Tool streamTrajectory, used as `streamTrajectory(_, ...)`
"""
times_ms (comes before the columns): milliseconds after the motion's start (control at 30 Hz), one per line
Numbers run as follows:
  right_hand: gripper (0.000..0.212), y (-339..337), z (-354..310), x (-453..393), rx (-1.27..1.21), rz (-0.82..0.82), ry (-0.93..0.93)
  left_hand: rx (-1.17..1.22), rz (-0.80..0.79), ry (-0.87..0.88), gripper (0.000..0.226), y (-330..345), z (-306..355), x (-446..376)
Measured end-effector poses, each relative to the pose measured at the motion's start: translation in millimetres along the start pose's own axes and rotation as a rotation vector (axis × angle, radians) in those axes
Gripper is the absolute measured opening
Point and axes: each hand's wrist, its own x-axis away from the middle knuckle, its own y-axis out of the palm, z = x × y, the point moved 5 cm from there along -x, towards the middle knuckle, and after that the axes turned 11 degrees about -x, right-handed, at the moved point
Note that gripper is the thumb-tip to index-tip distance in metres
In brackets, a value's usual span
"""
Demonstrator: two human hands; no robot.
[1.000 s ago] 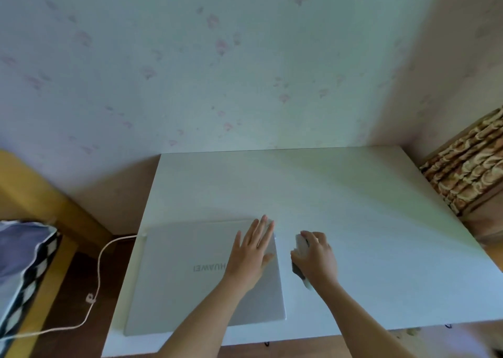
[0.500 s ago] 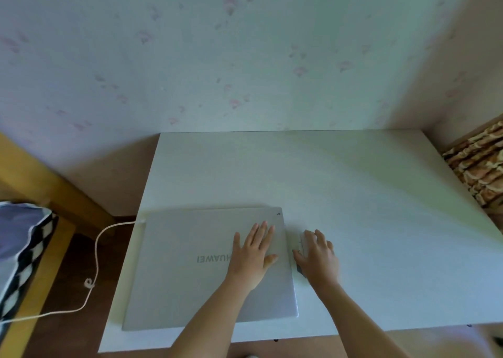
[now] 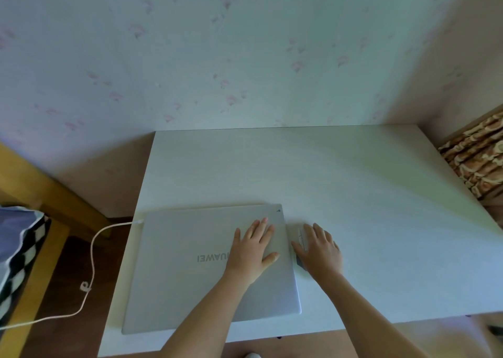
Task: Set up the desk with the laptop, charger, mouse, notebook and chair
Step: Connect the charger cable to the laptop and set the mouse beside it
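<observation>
A closed silver laptop (image 3: 187, 270) lies on the white desk (image 3: 340, 188) at its front left. My left hand (image 3: 251, 250) rests flat on the lid's right part, fingers apart. A white charger cable (image 3: 92, 254) is plugged into the laptop's far left corner and hangs to the floor. Just right of the laptop sits a white and grey mouse (image 3: 300, 244), mostly covered by my right hand (image 3: 321, 250), which lies on top of it. No notebook or chair is in view.
A flowered wall stands behind the desk. A wooden bed frame (image 3: 40, 194) with a checkered blue pillow (image 3: 16, 254) is at the left. A brown patterned curtain (image 3: 479, 161) hangs at the right. Brown floor shows under the cable.
My right hand has lowered the mouse onto the desk beside the laptop and now lies flatter over it. The view has tilted up a little. My left hand stays on the lid.
</observation>
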Motion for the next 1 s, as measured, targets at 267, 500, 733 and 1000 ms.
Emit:
streamTrajectory(267,0.055,-43,-16,18,-0.130,0.089,-0.067,0.031,0.008,-0.097,0.060,-35,12,7)
streamTrajectory(500,0.045,-103,-18,72,-0.309,0.191,-0.103,0.150,0.193,-0.159,0.047,-101,35,46)
streamTrajectory(733,0.048,-141,18,161,-0.394,0.241,-0.138,0.250,0.390,-0.114,0.046,-147,91,104)
streamTrajectory(1000,0.051,-176,71,251,-0.401,0.307,-0.183,0.328,0.482,-0.097,0.048,-159,171,166)
